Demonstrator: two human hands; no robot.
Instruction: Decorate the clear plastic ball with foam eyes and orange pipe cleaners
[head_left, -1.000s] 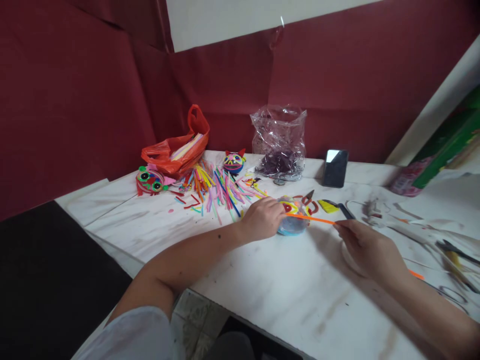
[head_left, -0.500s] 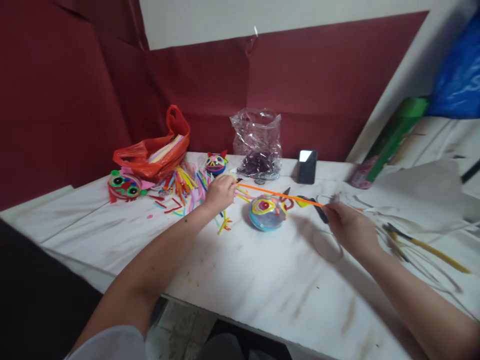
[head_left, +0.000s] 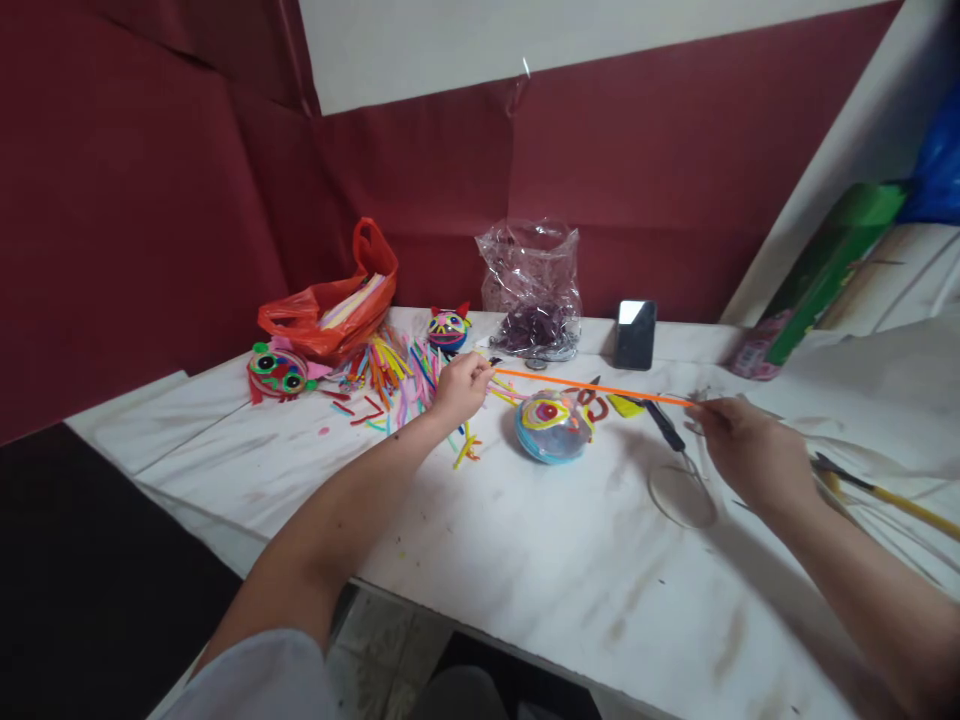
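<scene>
We are holding the orange strip (head_left: 592,388) stretched taut above the tabletop (head_left: 525,570). The left hand (head_left: 459,388) has its grip pinched shut on one end, and the right hand (head_left: 750,452) has its grip closed on the other. The decorated ball (head_left: 553,430) is sitting right under the strip; whether the two are touching, we cannot tell. A black tool (head_left: 664,426) and a clear ring (head_left: 681,496) are lying by the right hand, and the pile of coloured strips (head_left: 390,372) is crowding the left one. Further back, the orange bag (head_left: 330,310), a small cat-face ball (head_left: 448,328), the clear bag (head_left: 532,290) and a phone (head_left: 635,334) are lining the wall. A second ago the left hand was resting on the decorated ball with the strip's end at it. Now it is sitting up by the pile, and the strip is spanning right across the ball.
</scene>
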